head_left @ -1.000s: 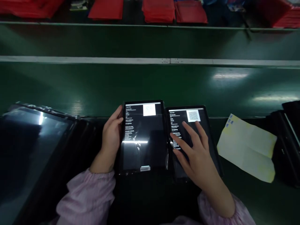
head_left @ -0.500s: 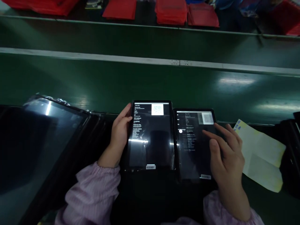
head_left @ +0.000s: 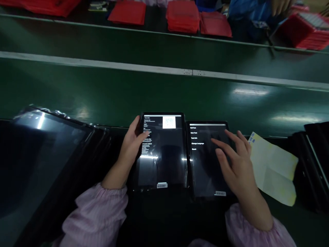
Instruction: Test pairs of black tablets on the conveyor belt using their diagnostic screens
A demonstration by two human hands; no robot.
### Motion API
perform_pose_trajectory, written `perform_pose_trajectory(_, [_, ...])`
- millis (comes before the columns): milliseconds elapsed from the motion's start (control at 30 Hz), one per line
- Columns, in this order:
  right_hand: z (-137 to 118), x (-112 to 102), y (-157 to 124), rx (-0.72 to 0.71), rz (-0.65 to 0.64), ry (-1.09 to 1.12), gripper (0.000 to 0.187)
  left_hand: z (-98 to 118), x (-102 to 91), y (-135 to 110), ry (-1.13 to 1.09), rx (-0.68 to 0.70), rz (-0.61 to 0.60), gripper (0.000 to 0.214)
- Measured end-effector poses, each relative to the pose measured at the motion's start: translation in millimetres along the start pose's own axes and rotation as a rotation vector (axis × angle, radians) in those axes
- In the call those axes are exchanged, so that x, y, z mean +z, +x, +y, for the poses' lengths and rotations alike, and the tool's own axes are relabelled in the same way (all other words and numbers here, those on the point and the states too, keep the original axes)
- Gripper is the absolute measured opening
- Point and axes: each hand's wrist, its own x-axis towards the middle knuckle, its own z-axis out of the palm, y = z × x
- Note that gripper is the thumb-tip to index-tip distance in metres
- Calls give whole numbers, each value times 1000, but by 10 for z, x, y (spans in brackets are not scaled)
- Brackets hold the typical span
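Observation:
Two tablets lie side by side in front of me. The left tablet (head_left: 167,154) is lit, with white text on black and a QR code at its upper right. My left hand (head_left: 132,142) grips its left edge, thumb over the screen text. On the right tablet (head_left: 205,168) a short menu list shows, and a barcode label sits at its lower edge. My right hand (head_left: 238,157) hovers over that screen with fingers spread, the index fingertip near the menu lines. Whether the fingertip touches the glass I cannot tell.
Several dark tablets in clear film (head_left: 51,147) are stacked at the left. A folded, yellowed paper (head_left: 275,168) lies right of my right hand, with more dark devices (head_left: 313,157) beyond. Red pouches (head_left: 182,17) line the far shelf, where another person's hand (head_left: 280,5) shows.
The right tablet's screen has switched from a fading info page with a code to a plain menu list. My left thumb has moved further over the left screen. The view has shifted slightly.

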Motion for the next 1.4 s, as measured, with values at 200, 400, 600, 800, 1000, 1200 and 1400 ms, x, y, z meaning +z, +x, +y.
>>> perform_pose_trajectory(200, [107,202,242,-67,-57,-45,46,24,19,62,-115,11,79,42])
perform_pose_trajectory(400, [134,126,256,-74,45,-2,43,71,33,185,-95,-21,97,36])
perform_pose_trajectory(600, [102,-50,85,39,105,24,41,144,87,259,-47,-91,93,36])
perform_pose_trajectory(800, [86,-103,-21,11,83,94,36,140,150,222,-27,-82,125,32])
perform_pose_trajectory(1000, [57,-96,-49,-88,9,112,36,111,120,140,-201,-25,117,32])
perform_pose_trajectory(1200, [62,-1,-99,-91,-17,67,37,104,102,110,-173,-9,90,34])
perform_pose_trajectory(1400, [74,65,-125,-76,-42,45,38,73,89,144,-133,7,98,35])
